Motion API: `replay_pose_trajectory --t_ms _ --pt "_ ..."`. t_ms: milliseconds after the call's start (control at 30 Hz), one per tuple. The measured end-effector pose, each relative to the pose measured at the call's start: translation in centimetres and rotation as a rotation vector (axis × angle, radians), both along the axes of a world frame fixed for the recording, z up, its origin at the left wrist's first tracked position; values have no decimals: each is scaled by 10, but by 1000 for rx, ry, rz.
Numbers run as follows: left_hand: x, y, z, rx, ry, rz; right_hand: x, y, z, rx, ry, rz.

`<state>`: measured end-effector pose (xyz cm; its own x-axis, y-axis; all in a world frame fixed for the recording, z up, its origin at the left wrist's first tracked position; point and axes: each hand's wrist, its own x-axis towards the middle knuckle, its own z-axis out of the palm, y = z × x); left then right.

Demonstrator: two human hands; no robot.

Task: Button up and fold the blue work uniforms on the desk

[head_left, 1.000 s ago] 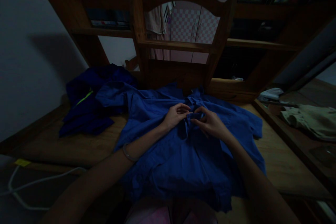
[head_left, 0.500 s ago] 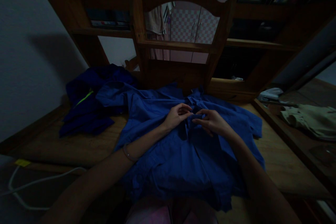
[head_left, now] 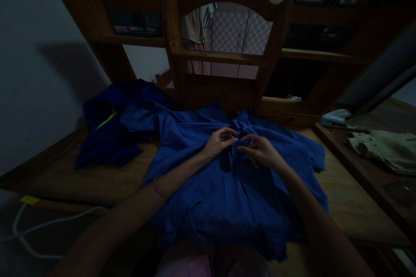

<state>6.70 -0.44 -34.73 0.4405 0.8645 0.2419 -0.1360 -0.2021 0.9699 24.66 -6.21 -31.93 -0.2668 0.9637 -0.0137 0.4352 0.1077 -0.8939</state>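
Observation:
A blue shirt (head_left: 227, 190) lies spread on the wooden table (head_left: 344, 199) in front of me. My left hand (head_left: 218, 142) and my right hand (head_left: 260, 151) meet at the shirt's front opening just below the collar. Both pinch the cloth there, fingertips nearly touching. A thin bracelet (head_left: 158, 188) circles my left wrist. What lies between my fingertips is too dark and small to make out.
A pile of darker blue clothing (head_left: 113, 125) with a yellow-green stripe sits at the back left. A wooden shelf frame (head_left: 227, 56) rises behind the table. A pale garment (head_left: 383, 149) lies at the right. A white cable (head_left: 48, 225) runs along the lower left.
Both hands stay at the shirt's front near the collar. The fingers have shifted slightly on the cloth; the shirt has barely moved.

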Motion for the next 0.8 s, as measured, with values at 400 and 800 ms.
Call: replay_pose_trajectory --t_ms 400,800 --pt "2 -3 0 3 -1 -34 2 -1 0 37 -81 31" --pt "1 0 -4 24 8 -24 4 -1 -1 154 -231 4"
